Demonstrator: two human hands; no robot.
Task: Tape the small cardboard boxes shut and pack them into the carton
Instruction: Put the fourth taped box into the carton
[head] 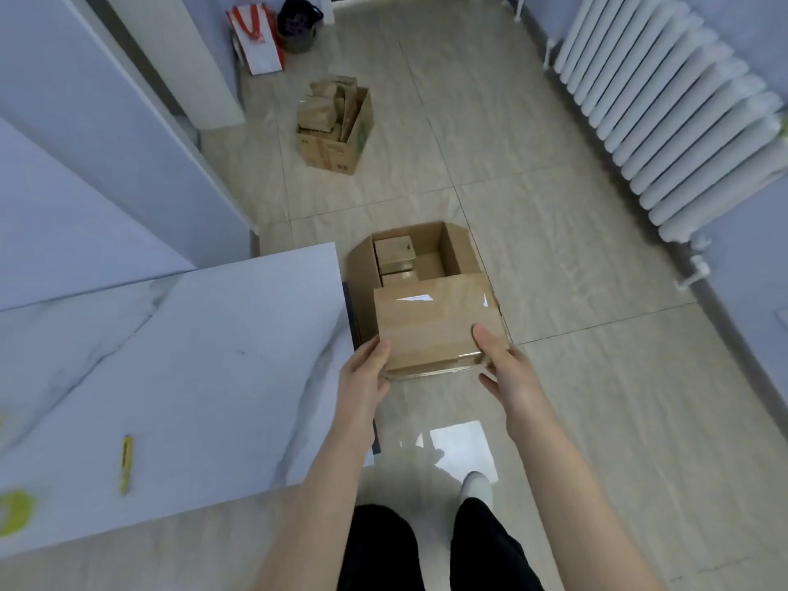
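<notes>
left of the carton, the bench carried a yellow cutter. over the carton's near edge, the left hand grasped the near left corner of a taped small box. the right hand grasped its near right corner, thumb on top. the box was held about level above the carton's near half, not yet inside. several small boxes lay against the carton's far left wall, with open bottom to their right. judgement: the box should be lowered flat into that vacant part, kept square to the walls, and let go only once seated, lest a corner catch the rim. far right of the carton stood a radiator.
</notes>
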